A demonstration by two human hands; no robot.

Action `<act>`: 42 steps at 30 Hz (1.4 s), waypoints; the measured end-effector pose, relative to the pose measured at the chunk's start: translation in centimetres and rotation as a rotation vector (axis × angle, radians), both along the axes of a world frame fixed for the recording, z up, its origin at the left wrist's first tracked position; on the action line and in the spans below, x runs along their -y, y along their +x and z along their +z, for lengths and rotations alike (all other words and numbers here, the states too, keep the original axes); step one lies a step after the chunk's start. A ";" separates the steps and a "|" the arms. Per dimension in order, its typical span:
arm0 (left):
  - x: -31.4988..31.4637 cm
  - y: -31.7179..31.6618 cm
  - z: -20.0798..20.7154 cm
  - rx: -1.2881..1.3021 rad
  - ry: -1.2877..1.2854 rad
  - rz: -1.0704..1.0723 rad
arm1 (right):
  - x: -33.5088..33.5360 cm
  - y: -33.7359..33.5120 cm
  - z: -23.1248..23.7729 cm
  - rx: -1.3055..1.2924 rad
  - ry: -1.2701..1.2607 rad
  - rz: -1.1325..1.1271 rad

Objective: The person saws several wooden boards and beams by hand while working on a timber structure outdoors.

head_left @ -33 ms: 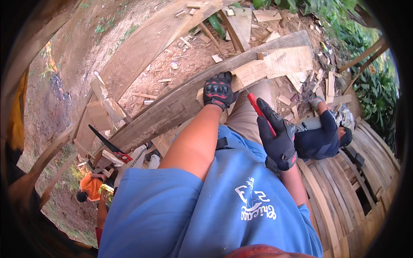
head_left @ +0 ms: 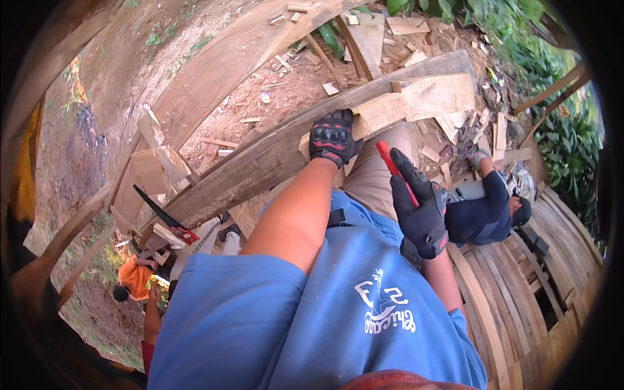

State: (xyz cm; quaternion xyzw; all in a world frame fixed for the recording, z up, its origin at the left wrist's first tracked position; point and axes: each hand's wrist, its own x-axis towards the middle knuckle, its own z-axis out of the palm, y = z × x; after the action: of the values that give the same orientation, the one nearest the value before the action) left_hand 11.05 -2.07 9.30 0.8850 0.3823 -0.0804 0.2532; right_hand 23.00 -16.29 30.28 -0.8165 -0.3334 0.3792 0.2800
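Observation:
My left hand (head_left: 331,138), in a black glove with red trim, is closed over a pale block of wood (head_left: 382,112) lying along a weathered grey plank (head_left: 260,156). My fingers curl over the block's edge, and part of it is hidden beneath the glove. To the right, my gloved right hand (head_left: 421,211) is closed around the red handle (head_left: 385,156) of a slim tool. That handle slants up and left toward the block. The tool's working end cannot be made out now. My thigh in tan trousers lies below the block.
Another pale board (head_left: 439,94) adjoins the block on the right. A saw with dark blade and red grip (head_left: 174,224) lies at left. A person in dark clothing (head_left: 484,211) crouches at right; one in orange (head_left: 134,279) is lower left. Wood scraps litter the ground.
The thin metal line that reached from the red handle across the block no longer shows. The view has shifted slightly; both hands keep their holds.

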 end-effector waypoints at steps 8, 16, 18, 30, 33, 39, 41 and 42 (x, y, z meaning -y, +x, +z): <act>0.5 0.2 -0.9 -0.022 -0.004 0.018 | -1.4 0.0 -4.0 0.016 0.107 -0.112; -0.2 0.9 0.7 -0.125 -0.107 0.031 | 2.4 1.1 0.1 -0.067 0.058 -0.136; 0.2 0.7 0.3 -0.106 -0.056 0.014 | 3.3 1.4 2.9 -0.044 -0.022 -0.105; -0.4 0.9 0.9 -0.071 -0.049 0.040 | -1.9 1.0 -5.7 0.137 0.189 -0.028; 0.5 0.2 -0.6 0.018 -0.029 0.079 | -5.3 -1.0 -6.6 0.076 0.045 -0.032; 0.6 0.6 -0.4 -0.033 -0.043 0.099 | -0.7 1.0 -2.6 -0.012 0.080 -0.068; 0.7 0.4 -0.3 -0.040 -0.050 0.095 | 1.3 1.1 0.5 -0.002 0.044 -0.052; 0.5 0.5 -0.3 -0.045 -0.067 0.092 | 2.4 1.1 1.7 0.031 0.034 -0.028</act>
State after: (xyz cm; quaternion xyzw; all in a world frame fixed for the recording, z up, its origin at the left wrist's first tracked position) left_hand 11.57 -2.59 9.04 0.8556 0.4251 -0.1011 0.2775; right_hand 24.15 -18.66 31.99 -0.8220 -0.3329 0.3566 0.2939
